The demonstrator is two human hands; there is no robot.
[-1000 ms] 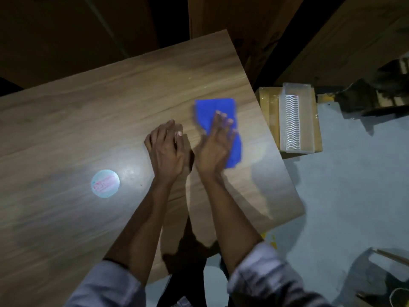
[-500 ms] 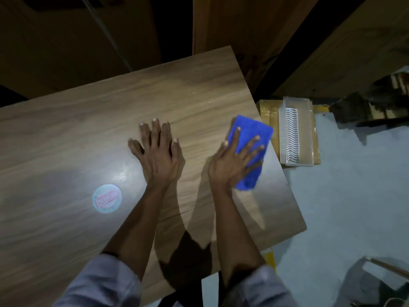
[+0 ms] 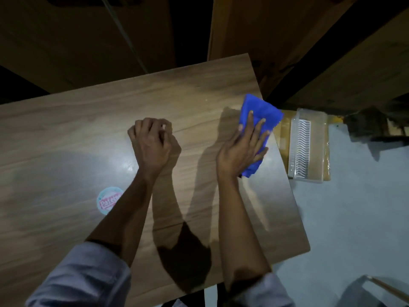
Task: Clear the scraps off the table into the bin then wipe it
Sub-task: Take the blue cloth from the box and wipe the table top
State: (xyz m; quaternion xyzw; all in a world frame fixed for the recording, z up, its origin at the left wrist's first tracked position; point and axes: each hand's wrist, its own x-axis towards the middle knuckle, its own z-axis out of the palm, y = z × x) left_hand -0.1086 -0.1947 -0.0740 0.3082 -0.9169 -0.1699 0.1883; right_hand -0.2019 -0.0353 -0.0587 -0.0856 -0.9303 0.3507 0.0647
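Head view: a person leans over a wood-grain surface (image 3: 66, 129), both forearms stretched across it.
Right hand (image 3: 241, 149): fingers straight and spread, pressing flat on a folded blue cloth (image 3: 263, 111).
Cloth position: near the surface's right edge, its far corner reaching that edge.
Left hand (image 3: 152, 142): fingers curled under, resting near the middle of the surface; nothing shows in it.
Scraps: none plainly visible; only a round sticker (image 3: 106, 201), partly hidden by the left forearm.
Bin: out of view.
Done, as I judge it: the clearing step, since the top looks bare of scraps.
In hand: the wipe, currently at the right side.
Left to do: probably the broad left stretch and the near edge; no wipe trail shows, so coverage cannot be told.
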